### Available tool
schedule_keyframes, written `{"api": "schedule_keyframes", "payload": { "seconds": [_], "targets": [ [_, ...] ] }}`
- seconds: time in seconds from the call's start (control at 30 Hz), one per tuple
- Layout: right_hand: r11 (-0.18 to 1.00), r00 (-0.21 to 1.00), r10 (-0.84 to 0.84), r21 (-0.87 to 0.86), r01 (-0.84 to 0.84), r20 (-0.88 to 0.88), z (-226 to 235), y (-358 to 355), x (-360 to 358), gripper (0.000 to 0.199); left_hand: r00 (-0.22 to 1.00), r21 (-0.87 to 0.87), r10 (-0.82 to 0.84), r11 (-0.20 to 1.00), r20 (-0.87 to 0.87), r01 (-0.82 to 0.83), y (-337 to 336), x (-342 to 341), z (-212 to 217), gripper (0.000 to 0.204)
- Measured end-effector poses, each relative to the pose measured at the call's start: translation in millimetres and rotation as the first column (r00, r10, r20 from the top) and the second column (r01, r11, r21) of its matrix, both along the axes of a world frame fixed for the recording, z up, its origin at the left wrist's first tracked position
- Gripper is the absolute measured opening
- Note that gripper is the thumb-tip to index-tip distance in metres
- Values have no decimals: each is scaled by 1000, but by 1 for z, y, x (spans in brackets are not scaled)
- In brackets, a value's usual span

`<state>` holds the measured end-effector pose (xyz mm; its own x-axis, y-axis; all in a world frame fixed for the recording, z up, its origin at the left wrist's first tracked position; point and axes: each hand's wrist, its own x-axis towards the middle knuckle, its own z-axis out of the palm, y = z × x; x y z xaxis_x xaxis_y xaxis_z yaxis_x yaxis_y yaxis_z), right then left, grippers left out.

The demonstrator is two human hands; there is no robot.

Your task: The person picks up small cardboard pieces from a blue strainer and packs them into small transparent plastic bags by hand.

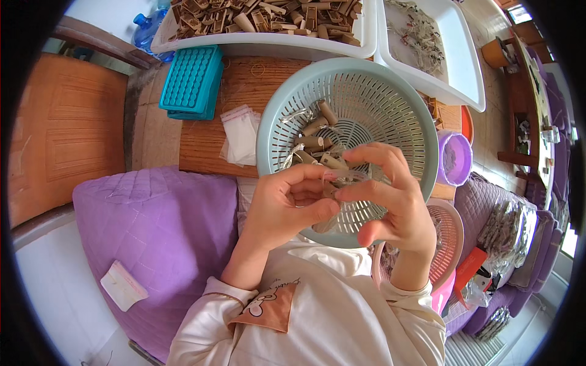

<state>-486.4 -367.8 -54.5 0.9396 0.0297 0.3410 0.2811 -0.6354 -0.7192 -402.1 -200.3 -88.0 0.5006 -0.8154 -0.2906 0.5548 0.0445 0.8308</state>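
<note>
Over a grey-green plastic basket [395, 104], my left hand [284, 204] is closed, pinching a small clear plastic bag [347, 175] with a reddish strip near its top edge. My right hand [390, 198] is on the same bag. Two of its fingers lie around the bag's edge, while its thumb sticks out apart. What is inside the bag is partly hidden by my fingers. Within the basket, several brown cardboard-like tubes [314, 126] lie beside clear plastic wrapping and silvery wires [297, 114].
A white tub of brown pieces [268, 17] and a white tray of tangled wires [452, 46] stand behind the basket. To the left are stacked teal trays [192, 79] and flat plastic bags [241, 131]. A purple bucket [456, 157] and pink basket [448, 235] stand right.
</note>
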Motion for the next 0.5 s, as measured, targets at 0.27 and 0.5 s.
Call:
{"api": "schedule_keyframes", "payload": {
  "seconds": [0.27, 0.5],
  "targets": [
    [694, 966, -181, 672, 257, -183, -20, 24, -8, 37, 990, -50, 54, 998, 128, -48, -7, -2, 3, 39],
    [762, 909, -209, 522, 383, -362, -24, 28, -12, 24, 912, -43, 131, 991, 389, -124, -11, -6, 3, 39]
  ]
}}
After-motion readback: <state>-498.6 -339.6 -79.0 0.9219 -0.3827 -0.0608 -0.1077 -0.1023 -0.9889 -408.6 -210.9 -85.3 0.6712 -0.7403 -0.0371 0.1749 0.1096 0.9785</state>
